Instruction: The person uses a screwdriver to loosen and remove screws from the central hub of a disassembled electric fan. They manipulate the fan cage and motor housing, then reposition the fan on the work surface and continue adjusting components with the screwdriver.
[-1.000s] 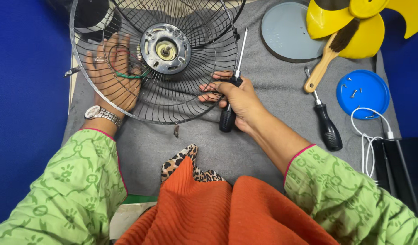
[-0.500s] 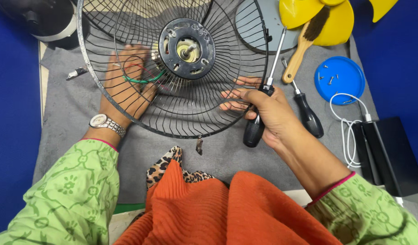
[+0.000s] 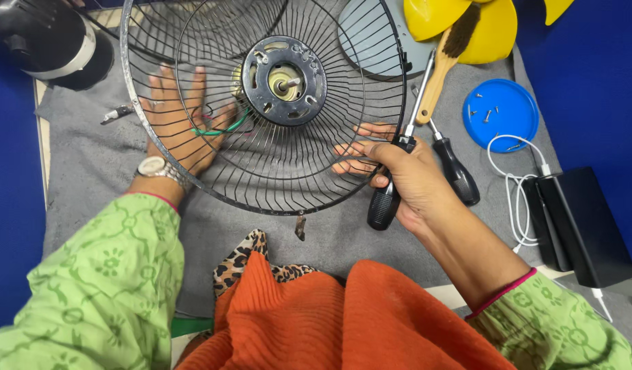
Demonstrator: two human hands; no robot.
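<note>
Closer now, the fan guard (image 3: pixel 261 109) fills view; left hand (image 3: pixel 179 127) lies flat beneath it, right hand (image 3: pixel 405 178) clamps a screwdriver (image 3: pixel 391 185).

Black wire fan guard (image 3: pixel 261 178), yellow fan blades (image 3: pixel 467 20), blue dish (image 3: pixel 515 127), grey mat (image 3: pixel 261 240), green patterned sleeves (image 3: pixel 90 288)

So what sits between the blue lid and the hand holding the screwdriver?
Head view: a second black-handled screwdriver lies on the grey cloth between blue lid and right hand.
</note>
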